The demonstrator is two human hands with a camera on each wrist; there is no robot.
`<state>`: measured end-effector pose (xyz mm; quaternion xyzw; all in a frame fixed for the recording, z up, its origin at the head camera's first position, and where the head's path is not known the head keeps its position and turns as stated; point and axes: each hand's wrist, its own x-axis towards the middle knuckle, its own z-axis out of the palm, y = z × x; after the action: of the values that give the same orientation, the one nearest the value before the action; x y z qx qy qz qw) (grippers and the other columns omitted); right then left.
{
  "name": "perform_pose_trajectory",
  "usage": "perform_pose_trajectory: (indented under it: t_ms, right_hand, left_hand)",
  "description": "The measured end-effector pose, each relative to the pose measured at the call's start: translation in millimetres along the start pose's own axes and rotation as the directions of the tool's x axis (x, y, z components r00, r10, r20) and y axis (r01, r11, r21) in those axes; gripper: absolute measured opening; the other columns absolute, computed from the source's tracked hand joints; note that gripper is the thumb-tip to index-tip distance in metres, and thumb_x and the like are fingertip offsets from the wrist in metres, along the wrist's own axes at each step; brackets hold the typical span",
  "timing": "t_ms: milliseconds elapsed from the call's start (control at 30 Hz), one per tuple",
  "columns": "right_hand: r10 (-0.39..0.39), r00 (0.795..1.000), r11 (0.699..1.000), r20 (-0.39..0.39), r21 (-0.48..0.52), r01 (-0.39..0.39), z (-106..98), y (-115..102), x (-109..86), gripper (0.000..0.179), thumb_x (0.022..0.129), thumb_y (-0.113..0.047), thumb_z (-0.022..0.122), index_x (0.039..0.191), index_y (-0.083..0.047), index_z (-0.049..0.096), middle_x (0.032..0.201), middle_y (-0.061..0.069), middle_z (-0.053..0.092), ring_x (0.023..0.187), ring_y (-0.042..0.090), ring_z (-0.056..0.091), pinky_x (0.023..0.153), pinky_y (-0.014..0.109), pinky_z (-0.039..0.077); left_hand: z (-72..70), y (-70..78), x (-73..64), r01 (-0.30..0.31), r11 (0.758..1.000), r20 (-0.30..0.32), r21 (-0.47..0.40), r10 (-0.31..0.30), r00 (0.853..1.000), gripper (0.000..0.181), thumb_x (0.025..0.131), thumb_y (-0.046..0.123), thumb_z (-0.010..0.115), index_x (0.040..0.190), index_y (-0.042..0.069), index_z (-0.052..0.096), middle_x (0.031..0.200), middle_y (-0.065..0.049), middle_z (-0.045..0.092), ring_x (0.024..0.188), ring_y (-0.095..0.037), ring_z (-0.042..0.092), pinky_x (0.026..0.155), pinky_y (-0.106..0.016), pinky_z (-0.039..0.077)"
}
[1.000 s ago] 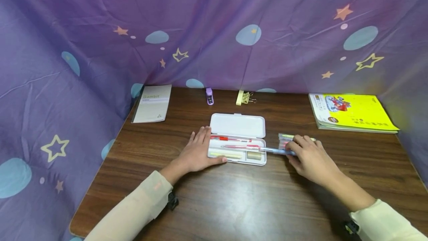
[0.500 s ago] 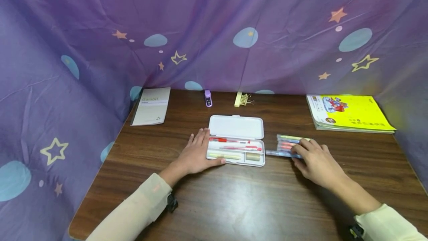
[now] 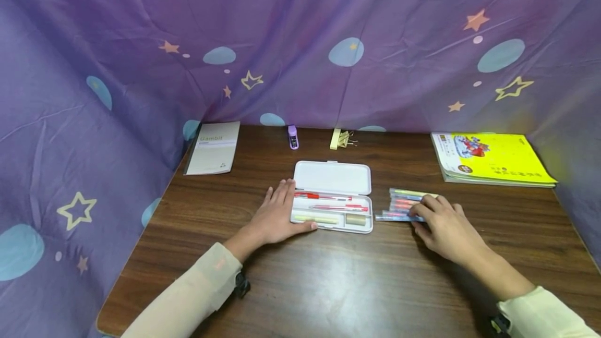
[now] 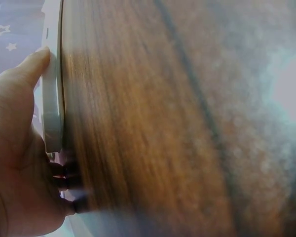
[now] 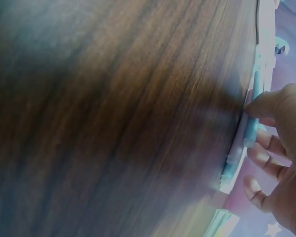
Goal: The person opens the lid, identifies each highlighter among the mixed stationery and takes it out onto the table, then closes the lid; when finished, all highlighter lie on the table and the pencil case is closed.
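A white pencil case [image 3: 332, 178] lies with its lid laid back in the head view. Inside are a red pen [image 3: 307, 196], a slimmer pen with red parts [image 3: 340, 208], a pale yellow stick [image 3: 316, 219] and a small tan block [image 3: 355, 219]. My left hand [image 3: 274, 215] rests at the case's left end, fingers extended, thumb [image 4: 37, 64] against its front edge. To the right, several coloured pens [image 3: 401, 204] lie side by side. At their near side my right hand [image 3: 446, 227] pinches a light blue pen [image 5: 254, 106] between thumb and fingers; its left end points toward the case.
Along the back of the wooden table [image 3: 324, 286] stand a purple stapler [image 3: 293, 137] and pale yellow binder clips [image 3: 345, 139]. A grey notebook [image 3: 213, 148] lies at the back left, yellow books [image 3: 497, 158] at the back right. A purple curtain [image 3: 300, 40] hangs behind.
My right hand has drawn the blue pen rightward, off the pencil case's right end, to the near side of the other pens. My left hand has stayed at the case.
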<state>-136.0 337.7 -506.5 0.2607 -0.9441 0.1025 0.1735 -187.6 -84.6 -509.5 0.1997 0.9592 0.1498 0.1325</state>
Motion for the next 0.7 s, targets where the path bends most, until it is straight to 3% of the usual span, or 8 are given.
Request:
perform_pose_trajectory:
  t_ms: [700]
  right_hand:
    - [0.022, 0.999, 1.0, 0.038, 0.017, -0.022, 1.1, -1.2, 0.6, 0.033, 0.078, -0.008, 0.095, 0.103, -0.016, 0.076, 0.104, 0.004, 0.067, 0.097, 0.032, 0.065, 0.064, 0.044, 0.042]
  left_hand:
    - [1.9, -1.2, 0.6, 0.002, 1.0, 0.004, 0.01, -0.002, 1.0, 0.131, 0.095, 0.09, 0.053, 0.177, 0.003, -0.001, 0.188, -0.017, 0.002, 0.176, -0.031, 0.001, 0.143, -0.052, 0.001]
